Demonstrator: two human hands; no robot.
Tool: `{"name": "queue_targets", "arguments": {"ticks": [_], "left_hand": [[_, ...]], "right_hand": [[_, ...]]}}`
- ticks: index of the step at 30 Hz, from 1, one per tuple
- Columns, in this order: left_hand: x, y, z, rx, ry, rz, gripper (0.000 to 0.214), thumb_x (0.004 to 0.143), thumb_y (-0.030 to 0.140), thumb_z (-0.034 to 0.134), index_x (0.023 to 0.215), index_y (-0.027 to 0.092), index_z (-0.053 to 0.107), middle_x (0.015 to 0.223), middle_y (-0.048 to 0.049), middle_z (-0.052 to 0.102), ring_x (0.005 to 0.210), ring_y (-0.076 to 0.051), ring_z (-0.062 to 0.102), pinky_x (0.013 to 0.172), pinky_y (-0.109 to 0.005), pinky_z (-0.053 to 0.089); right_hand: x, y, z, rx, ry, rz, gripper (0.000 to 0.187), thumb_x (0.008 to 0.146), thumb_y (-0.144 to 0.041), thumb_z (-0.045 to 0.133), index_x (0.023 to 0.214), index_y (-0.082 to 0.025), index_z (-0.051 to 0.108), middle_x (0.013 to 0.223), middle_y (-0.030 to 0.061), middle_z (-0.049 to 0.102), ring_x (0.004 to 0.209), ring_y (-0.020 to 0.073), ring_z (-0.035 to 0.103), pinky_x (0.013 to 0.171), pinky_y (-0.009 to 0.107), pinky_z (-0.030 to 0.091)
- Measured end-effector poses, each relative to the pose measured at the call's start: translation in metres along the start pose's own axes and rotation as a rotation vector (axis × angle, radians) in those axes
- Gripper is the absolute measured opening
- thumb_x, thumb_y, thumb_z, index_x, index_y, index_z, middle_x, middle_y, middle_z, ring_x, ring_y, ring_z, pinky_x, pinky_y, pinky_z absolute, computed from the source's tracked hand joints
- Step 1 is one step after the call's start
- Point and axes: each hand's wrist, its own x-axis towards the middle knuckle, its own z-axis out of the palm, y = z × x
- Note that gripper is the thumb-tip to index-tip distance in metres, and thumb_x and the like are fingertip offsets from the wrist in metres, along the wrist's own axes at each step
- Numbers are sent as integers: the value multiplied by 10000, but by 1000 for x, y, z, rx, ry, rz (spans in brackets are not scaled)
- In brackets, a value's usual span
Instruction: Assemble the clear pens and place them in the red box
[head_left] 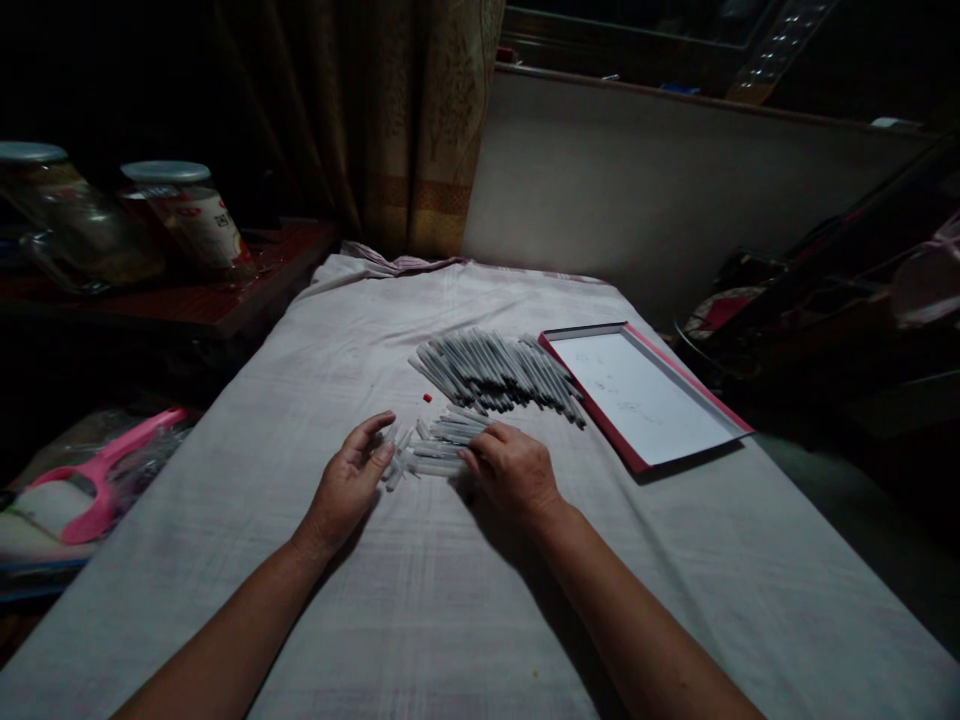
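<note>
My left hand [351,478] is beside the left end of a small pile of slim grey pens [439,455], with its thumb and fingers apart. Short clear pieces that look like pen caps [397,465] lie right against its fingertips. Over the right end of the same pile, my right hand [514,470] has its fingers curled into a pinch; whatever they hold is hidden behind them. Farther back, a fanned heap of grey pens with dark ends [487,365] rests on the cloth. A tiny red piece [427,398] lies between the two piles.
A shallow red-edged box lid [637,395] with a white inside lies at the right on the pale checked cloth [405,620]. Lidded jars [195,220] stand on a dark red table [225,310] at left. A pink plastic-handled item [105,480] sits below it.
</note>
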Motion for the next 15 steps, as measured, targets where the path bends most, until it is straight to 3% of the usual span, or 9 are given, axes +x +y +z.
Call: {"name": "queue_targets", "arguments": {"ticks": [4, 8, 15], "left_hand": [[1, -1, 0, 7, 3, -6, 514, 804, 460, 612, 1238, 187, 589, 1337, -117, 615, 1218, -251, 577, 1057, -397, 424], [2, -1, -2, 15, 16, 10, 490, 811, 441, 611, 1235, 195, 593, 1328, -113, 623, 1224, -248, 575, 1048, -391, 432], [2, -2, -3, 35, 27, 6, 472, 818, 430, 596, 1228, 197, 605, 1317, -109, 631, 1179, -239, 603, 1025, -387, 459]], "right_hand": [[35, 7, -4, -76, -52, 147, 235, 956, -340, 540, 901, -226, 738, 931, 63, 698, 809, 178, 642, 628, 257, 404], [66, 8, 1, -134, -161, 200, 250, 945, -369, 542, 958, -229, 749, 995, 88, 704, 849, 208, 669, 654, 281, 450], [87, 0, 10, -185, -236, 236, 256, 912, -326, 569, 942, -169, 768, 978, 137, 726, 881, 257, 697, 683, 306, 483]]}}
